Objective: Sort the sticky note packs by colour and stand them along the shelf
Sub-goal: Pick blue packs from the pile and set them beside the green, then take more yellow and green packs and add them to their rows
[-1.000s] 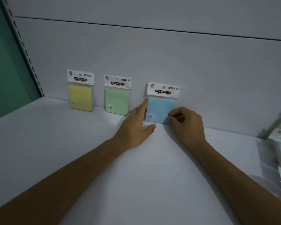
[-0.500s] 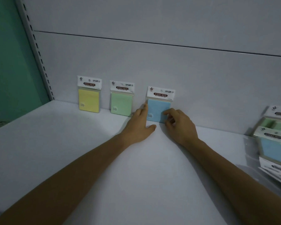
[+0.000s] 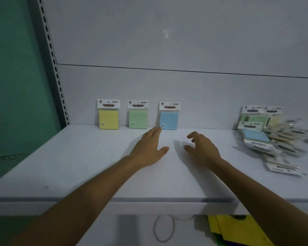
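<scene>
Both hands off blue pack [image 3: 169, 120]; left hand [image 3: 148, 148], right hand [image 3: 201, 150] empty, open.

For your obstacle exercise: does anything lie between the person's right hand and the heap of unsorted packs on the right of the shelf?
Nothing visible does. The right hand is open and empty above bare shelf, and only bare shelf separates it from the heap. The yellow, green and blue packs stand at the back wall, off that path.

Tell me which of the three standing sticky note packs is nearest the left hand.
The blue pack, rightmost of the three standing against the back wall. The left hand has its fingertips at its lower left corner; the green pack and yellow pack stand farther left.
</scene>
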{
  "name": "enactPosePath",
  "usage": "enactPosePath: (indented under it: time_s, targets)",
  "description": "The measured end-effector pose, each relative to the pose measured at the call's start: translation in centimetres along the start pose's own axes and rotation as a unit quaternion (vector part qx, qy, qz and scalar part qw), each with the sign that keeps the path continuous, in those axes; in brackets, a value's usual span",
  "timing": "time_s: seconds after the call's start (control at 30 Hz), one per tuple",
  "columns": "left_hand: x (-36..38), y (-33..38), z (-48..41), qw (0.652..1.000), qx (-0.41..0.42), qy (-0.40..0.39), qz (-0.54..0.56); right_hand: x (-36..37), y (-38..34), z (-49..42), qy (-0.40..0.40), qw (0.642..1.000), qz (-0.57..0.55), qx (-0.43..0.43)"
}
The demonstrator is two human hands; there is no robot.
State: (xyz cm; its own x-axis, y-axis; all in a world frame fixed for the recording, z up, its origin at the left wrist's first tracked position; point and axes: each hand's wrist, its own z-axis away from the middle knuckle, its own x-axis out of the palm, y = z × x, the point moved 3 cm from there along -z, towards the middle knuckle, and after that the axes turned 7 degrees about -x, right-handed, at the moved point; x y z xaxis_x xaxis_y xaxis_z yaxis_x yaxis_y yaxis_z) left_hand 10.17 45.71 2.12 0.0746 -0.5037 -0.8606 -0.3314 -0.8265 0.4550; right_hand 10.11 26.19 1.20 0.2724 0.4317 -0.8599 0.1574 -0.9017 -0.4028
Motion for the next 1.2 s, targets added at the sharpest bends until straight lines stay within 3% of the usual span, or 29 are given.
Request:
enactPosePath:
  time_s: [0.17,0.3,0.43,0.63,1.2]
  targets:
    - [-0.8,1.2,5.1,0.999,0.050,-0.005,-0.001,-1.8,-3.3,7.7,0.044,0.996,0.076,0.007]
    - [0.6,4.5,9.0,0.989,0.140,-0.015,-0.035,-3.3,-4.6,13.7,0.048,0.985,0.167,0.005]
    - [1.9,8.0,11.6,0.969,0.220,-0.003,-0.115,-5.5,-4.3,18.6,0.036,0.962,0.270,-0.004]
    - [3.5,12.7,14.1,0.924,0.315,0.025,-0.214,-9.0,-2.0,24.0,0.017,0.944,0.330,0.016]
    - [12.8,32.6,16.9,0.901,0.350,0.009,-0.257,-20.2,15.3,34.5,-0.005,0.945,0.327,0.013]
